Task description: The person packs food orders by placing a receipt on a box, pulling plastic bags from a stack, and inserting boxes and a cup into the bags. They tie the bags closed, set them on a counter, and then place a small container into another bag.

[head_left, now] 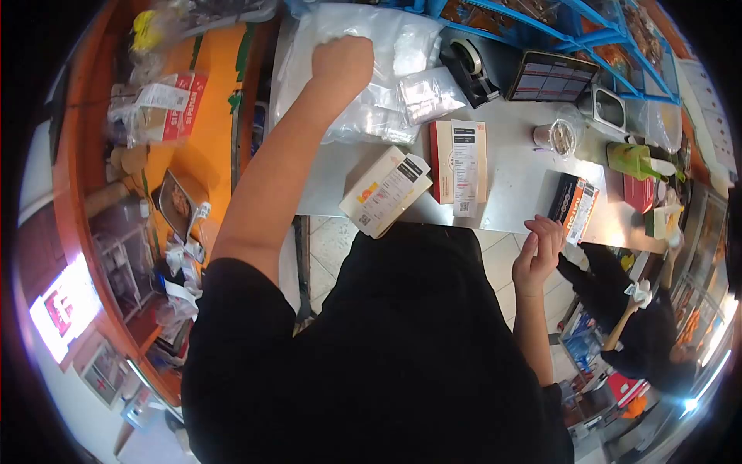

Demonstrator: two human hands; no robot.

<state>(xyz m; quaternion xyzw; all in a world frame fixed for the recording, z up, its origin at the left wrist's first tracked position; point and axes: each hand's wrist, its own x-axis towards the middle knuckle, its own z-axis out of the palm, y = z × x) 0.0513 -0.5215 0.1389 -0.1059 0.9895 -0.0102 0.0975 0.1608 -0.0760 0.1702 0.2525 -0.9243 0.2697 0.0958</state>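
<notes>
Steel worktop (506,143) is standing over tiled floor (498,255), co-worker (653,325) leaning off to the right. Three labelled boxes (444,166), one tape dispenser (483,89), one tablet (555,77) are sitting on it. Clear plastic bags (379,97) are spreading at worktop's left, long axis unclear. Left hand (344,63) is resting fisted on them, can't tell whether gripping; right hand (539,254) is hanging near black-orange box (573,207), fingers loosely parted.

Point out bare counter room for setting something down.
Bare steel lies between the red-edged box and the black-and-orange box, with the cup at its far right. The far side is crowded: plastic bags beneath the left hand, then tape dispenser and screen.
</notes>
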